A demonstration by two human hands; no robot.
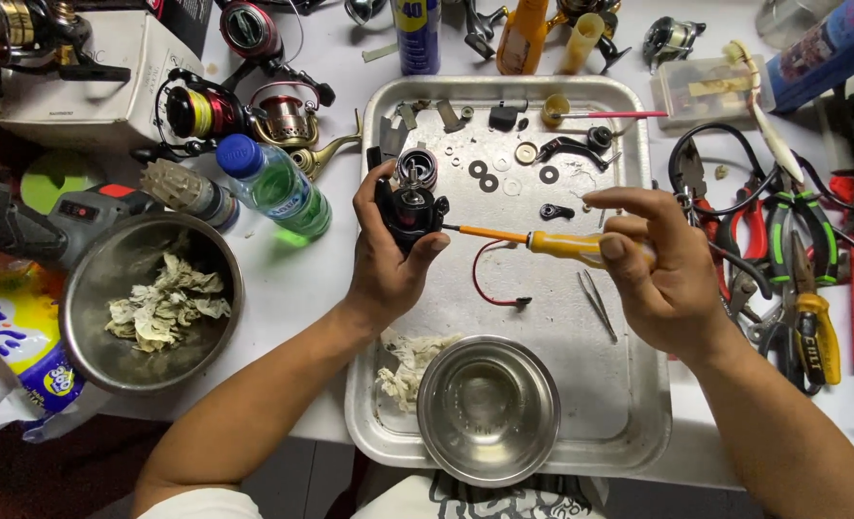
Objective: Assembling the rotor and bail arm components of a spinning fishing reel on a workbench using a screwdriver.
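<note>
Head view: your left hand (386, 252) wraps a black reel body (411, 210), fingers pressed around it, thumb along the near side.
Right grip: your right hand (650, 259) pinches the yellow handle of a screwdriver (542, 241), thumb and fingertips closed on it.
Key relation: the screwdriver's long axis runs level from your right grip leftward; its tip meets the reel body's right side. Your left hand is the nearer one to the reel.
Beyond the reel: washers (488, 177) and small black parts lie loose on the metal tray (638, 404).
Near side of grips: a steel bowl (488, 408) stands on the tray.
Packages: left of your left hand lies a green bottle (275, 186) with blue cap; beyond it stands a blue spray can (417, 37) with a yellow patch; far left sits a yellow-and-blue tissue pack (19, 341).
</note>
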